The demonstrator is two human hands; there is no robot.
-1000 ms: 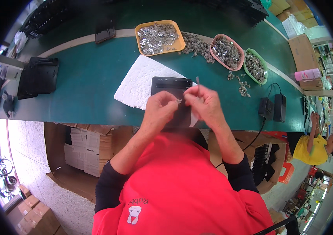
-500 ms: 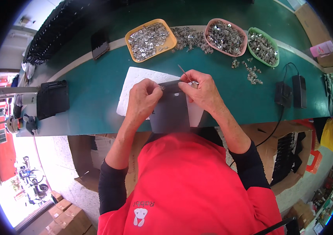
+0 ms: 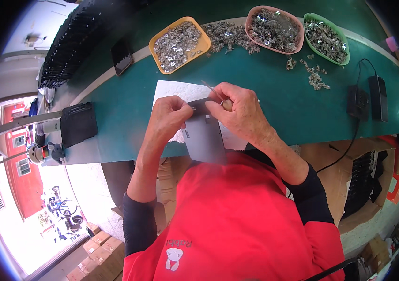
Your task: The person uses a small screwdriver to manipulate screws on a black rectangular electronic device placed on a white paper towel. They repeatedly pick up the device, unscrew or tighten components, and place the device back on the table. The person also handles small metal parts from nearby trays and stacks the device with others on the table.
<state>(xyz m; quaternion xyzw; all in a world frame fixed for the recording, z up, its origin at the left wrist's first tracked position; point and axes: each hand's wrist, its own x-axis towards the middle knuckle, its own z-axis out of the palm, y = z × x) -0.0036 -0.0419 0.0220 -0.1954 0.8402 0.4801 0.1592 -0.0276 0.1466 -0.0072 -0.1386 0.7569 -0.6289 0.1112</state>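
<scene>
— Where fingers meet, what grip? 
— Left hand [image 3: 166, 117] pinched shut on the upper left edge of the dark grey panel [image 3: 204, 136], thumb and fingertips pressed together there. Right hand [image 3: 241, 110] curled closed round a thin metal tool [image 3: 211, 89], wooden-looking handle just showing between the fingers, tip poking up and left past the knuckles. Also resting on the panel's top edge.

— And the panel itself? 
— Flat, rectangular, matt grey, small notch or slot near its left side. Held upright-ish, tilted toward the chest, over the near edge of the green worktop [image 3: 274, 93]. Lower end hanging past that edge, above the red shirt.

— Under it? 
— White foam sheet [image 3: 173, 91] lying on the worktop, partly hidden by both hands.

— Containers? 
— Three along the far edge. Orange tray [image 3: 199, 49] at left, heaped with small silvery metal parts. Pink oval bowl [image 3: 298, 44] in the middle, same sort of parts. Green oval bowl [image 3: 345, 56] at right, touching the pink one, likewise filled. Loose pile of parts [image 3: 225, 35] between orange tray and pink bowl; scattered few [image 3: 314, 77] in front of the green bowl.

— Further out? 
— Black phone-like slab [image 3: 122, 56] left of the orange tray. Black boxy piece [image 3: 78, 124] at the left end. Two black adapters [image 3: 368, 98] with cable toward the right end.
</scene>
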